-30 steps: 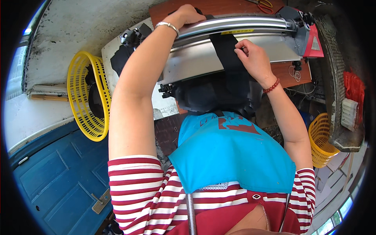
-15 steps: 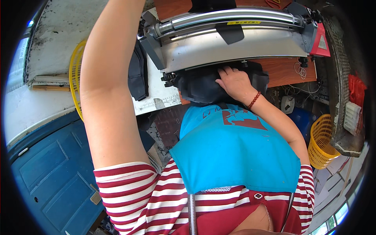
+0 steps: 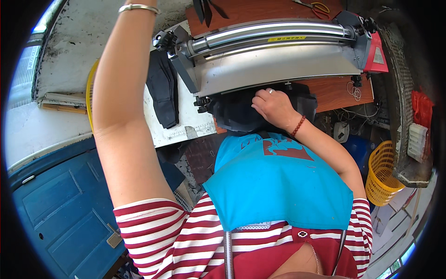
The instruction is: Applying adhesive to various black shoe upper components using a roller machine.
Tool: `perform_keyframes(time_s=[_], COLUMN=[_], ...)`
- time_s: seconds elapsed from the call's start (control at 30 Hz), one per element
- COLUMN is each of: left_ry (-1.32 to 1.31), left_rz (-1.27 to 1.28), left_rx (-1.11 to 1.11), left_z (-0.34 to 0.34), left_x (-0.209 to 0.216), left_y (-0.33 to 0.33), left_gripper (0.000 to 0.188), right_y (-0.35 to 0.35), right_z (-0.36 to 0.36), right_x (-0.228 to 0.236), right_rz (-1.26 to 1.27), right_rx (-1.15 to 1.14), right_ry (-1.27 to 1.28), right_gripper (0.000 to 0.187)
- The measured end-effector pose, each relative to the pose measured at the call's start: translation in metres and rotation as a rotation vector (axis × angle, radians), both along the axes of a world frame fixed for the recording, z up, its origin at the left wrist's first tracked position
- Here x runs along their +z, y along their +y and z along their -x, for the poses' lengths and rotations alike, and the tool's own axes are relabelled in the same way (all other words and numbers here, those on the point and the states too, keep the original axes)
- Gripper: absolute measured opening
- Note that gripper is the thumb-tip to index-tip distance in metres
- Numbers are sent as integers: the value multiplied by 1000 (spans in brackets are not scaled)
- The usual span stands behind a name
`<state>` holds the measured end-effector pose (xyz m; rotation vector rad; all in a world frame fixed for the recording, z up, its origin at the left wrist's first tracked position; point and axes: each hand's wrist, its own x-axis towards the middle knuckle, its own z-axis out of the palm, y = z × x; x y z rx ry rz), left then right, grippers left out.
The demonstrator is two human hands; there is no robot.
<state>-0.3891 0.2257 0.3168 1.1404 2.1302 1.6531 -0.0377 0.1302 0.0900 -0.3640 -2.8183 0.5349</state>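
My right hand (image 3: 275,109) rests on a pile of black sheet pieces (image 3: 232,111), just in front of a metal roller machine (image 3: 283,65). Its fingers are curled together over the top piece, pinching it; the fingertips are partly hidden. My left arm (image 3: 123,93) stretches up past the machine's left end, and its hand lies beyond the top edge of the picture. Behind the rollers, several narrow black strips (image 3: 206,11) hang at the top of the view.
Stacked black pieces (image 3: 163,90) lie on the white board left of the machine. Scissors (image 3: 319,8) with orange handles sit behind it on the brown tabletop (image 3: 337,93). A yellow basket (image 3: 383,174) stands at the right, a blue cabinet (image 3: 65,204) at the left.
The black piece that lay across the machine's rollers and metal plate is gone from there. Black strips now show farther back. My right hand's fingers have curled in, and my left forearm has shifted left.
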Motion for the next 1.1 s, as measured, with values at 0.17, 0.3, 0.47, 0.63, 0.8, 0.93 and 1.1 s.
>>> perform_keyframes(time_s=[0.17, 0.3, 0.47, 0.63, 0.8, 0.93, 1.1], left_ry=[673, 710, 390, 217, -39, -201, -427], left_rz=[-163, 338, 747, 835, 817, 618, 433], left_rx=[-215, -386, -559, -565, -389, -310, -276], left_z=[-25, -56, -69, -67, -59, -35, -12], left_x=[-80, -150, -172, -171, -180, -147, -85], left_y=[13, 11, 15, 24, 40, 54, 54], left_gripper=[51, 23, 32, 50, 18, 23, 9], right_y=[19, 50, 80, 95, 87, 47, 7], right_z=[-23, -30, -3, 9, -15, -28, -12], right_x=[44, 54, 41, 42, 53, 45, 7], right_rz=[241, 735, 876, 575, 49, -33, 24], right_rx=[-255, -492, -581, -511, -531, -137, -19], right_ry=[325, 273, 282, 247, 135, 248, 9], right_gripper=[11, 11, 12, 13, 13, 14, 26])
